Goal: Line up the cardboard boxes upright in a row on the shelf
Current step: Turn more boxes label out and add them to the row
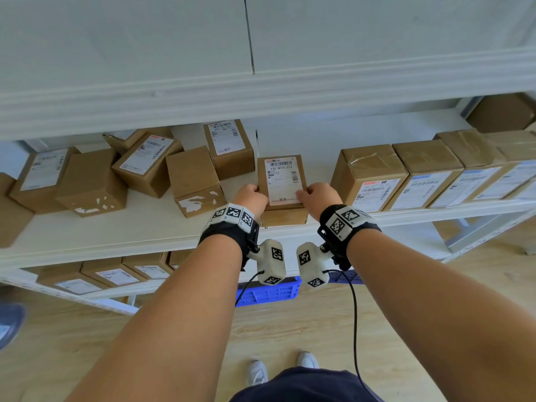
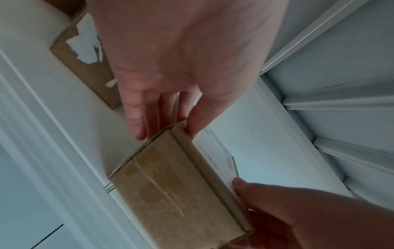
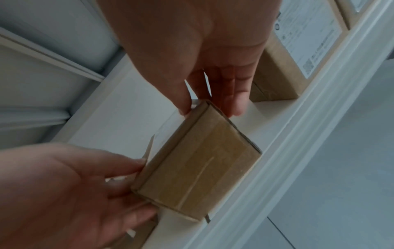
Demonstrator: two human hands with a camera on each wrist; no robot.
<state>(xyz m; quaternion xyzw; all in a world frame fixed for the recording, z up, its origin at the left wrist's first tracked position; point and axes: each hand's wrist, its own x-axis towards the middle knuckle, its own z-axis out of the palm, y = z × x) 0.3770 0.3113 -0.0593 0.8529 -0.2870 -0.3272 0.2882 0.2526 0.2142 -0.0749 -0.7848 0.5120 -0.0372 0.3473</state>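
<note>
Head view: left hand (image 1: 251, 197) and right hand (image 1: 316, 196) pinch a labelled box (image 1: 282, 181) at the shelf (image 1: 116, 236) edge, bare shelf beside it.

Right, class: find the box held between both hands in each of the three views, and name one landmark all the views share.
Head: the held box sits centre frame on the shelf, its label facing up, between the left hand and right hand.
Left wrist: lower centre, taped end toward the camera.
Right wrist: centre, taped end toward the camera.
Shared landmark: the shelf's white front edge.
</note>
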